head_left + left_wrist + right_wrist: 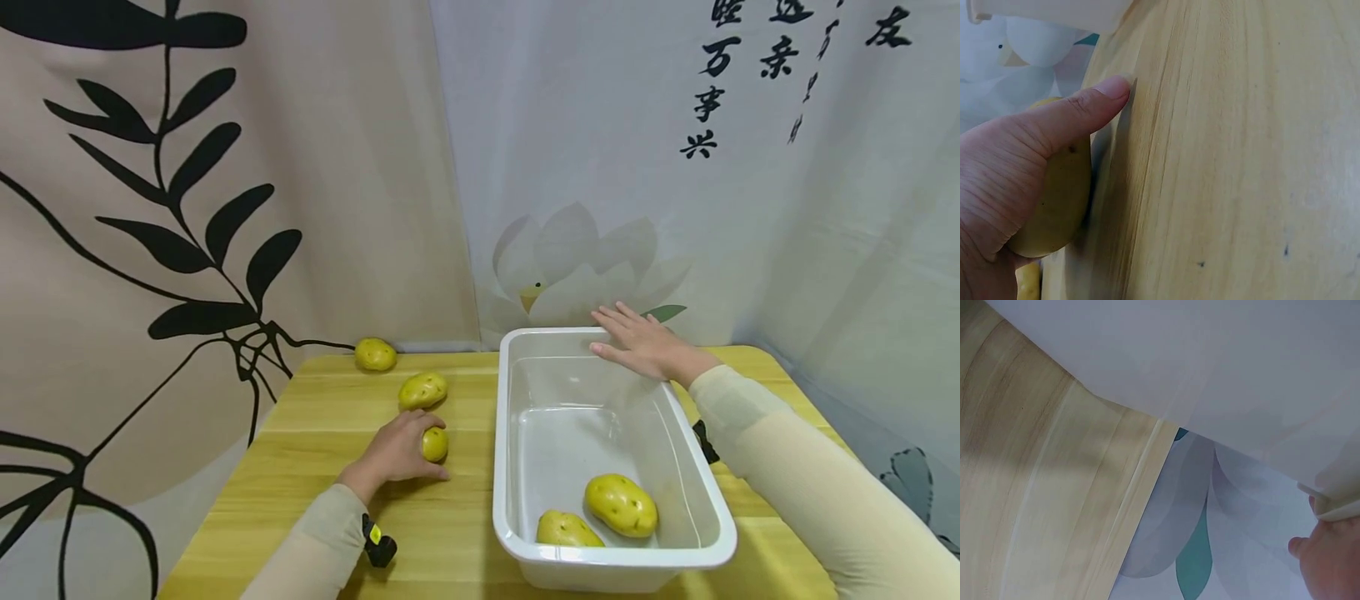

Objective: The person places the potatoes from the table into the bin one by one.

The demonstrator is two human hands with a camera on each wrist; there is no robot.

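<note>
Within the left grip (397, 447) sits a potato (435, 444), partly covered in the head view by the fingers closed around it; the left wrist view shows the thumb laid across it, the fingertips hidden behind. Whether it touches the counter (465, 533) is hard to make out. Beneath that grip, a yellow sliver (1029, 281) is cut off by the frame — too little to identify. The right grip (648, 343) rests on the tub (504, 433) at its far right corner, fingers extended; its own wrist view crops it at the side.

Right of the left grip, the tub contains two potatoes: one (621, 506) in full view, the other (567, 530) partly hidden by the near rim. Just beyond the left grip lies another (422, 391), and farther off, by the counter's far edge, one more (376, 355). All are smooth yellow ovals. The tub is white and glossy, with rounded corners; the counter has striped wood grain. Beyond both grips hangs pale printed cloth (360, 167) — its top out of frame.
</note>
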